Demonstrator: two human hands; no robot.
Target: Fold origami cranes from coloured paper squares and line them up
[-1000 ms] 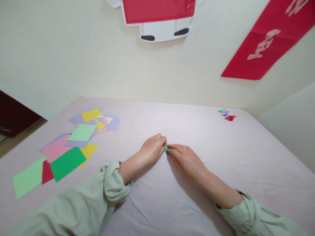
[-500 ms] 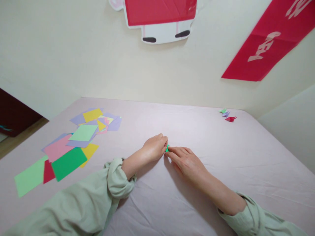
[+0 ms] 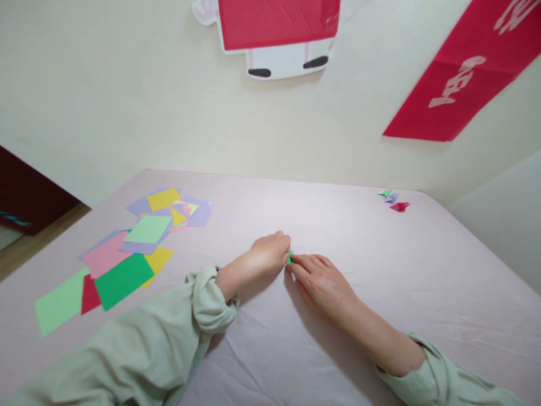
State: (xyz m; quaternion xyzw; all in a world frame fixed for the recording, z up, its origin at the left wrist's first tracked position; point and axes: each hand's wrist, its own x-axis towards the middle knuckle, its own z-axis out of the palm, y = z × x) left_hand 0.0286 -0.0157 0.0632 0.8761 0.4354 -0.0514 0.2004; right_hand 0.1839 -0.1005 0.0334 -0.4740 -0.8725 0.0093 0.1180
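Observation:
A small folded piece of green paper [image 3: 290, 257] shows between my fingertips near the middle of the bed-like surface; most of it is hidden. My left hand [image 3: 271, 252] is closed on its left side, the fingers curled and mostly out of sight behind the knuckles. From the right, my right hand [image 3: 323, 280] pinches the same paper between thumb and fingertips. Three small folded paper figures lie at the far right: a light green one [image 3: 386, 193], a lilac one [image 3: 391, 198] and a red one [image 3: 400, 207].
Loose sheets spread over the left side, among them a dark green sheet [image 3: 124, 281], a pink sheet [image 3: 105, 255] and a light green sheet [image 3: 61, 303]. Pale cloth [image 3: 262, 208] covers the surface, which ends at a wall [image 3: 177, 113] bearing a red banner [image 3: 452, 84].
Both hands keep their grip on the green paper, with only slight finger movement; less of it shows now. The whole view has shifted a little.

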